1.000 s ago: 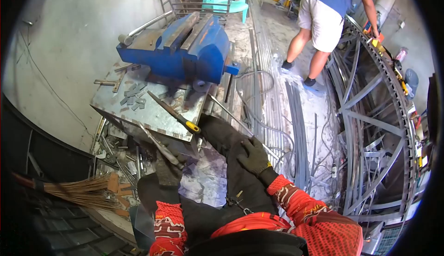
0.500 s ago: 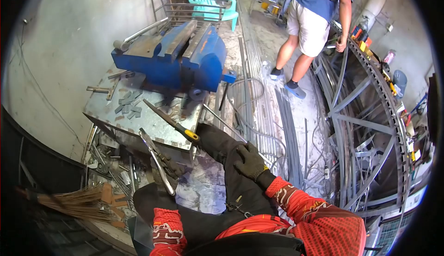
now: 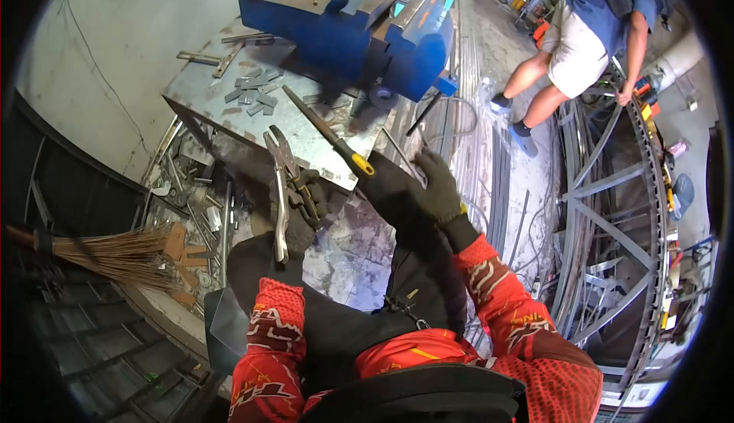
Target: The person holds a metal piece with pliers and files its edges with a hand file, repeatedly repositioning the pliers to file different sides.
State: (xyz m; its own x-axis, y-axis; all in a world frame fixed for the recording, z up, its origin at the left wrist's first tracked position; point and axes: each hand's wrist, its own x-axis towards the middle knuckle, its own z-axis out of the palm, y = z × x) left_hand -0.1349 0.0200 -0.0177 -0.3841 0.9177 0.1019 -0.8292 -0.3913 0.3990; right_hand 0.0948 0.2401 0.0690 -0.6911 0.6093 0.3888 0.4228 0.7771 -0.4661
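The left hand (image 3: 306,201), gloved, had risen since a second earlier and was closed around locking pliers (image 3: 280,186), their jaws now lifted level with the workbench (image 3: 229,90) edge. Just beyond that grip lay a yellow-tipped chisel (image 3: 325,132), with the blue vise (image 3: 359,25) farther off. The right hand (image 3: 440,186) had also come up, fingers loosely curled and holding nothing. The tool looked ready for use.

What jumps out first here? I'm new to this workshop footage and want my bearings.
A big blue vise sits on the steel bench up top. Below it, the gloved left hand grips locking pliers, and the right hand rests on a dark trouser leg. Another person stands by a curved metal frame.
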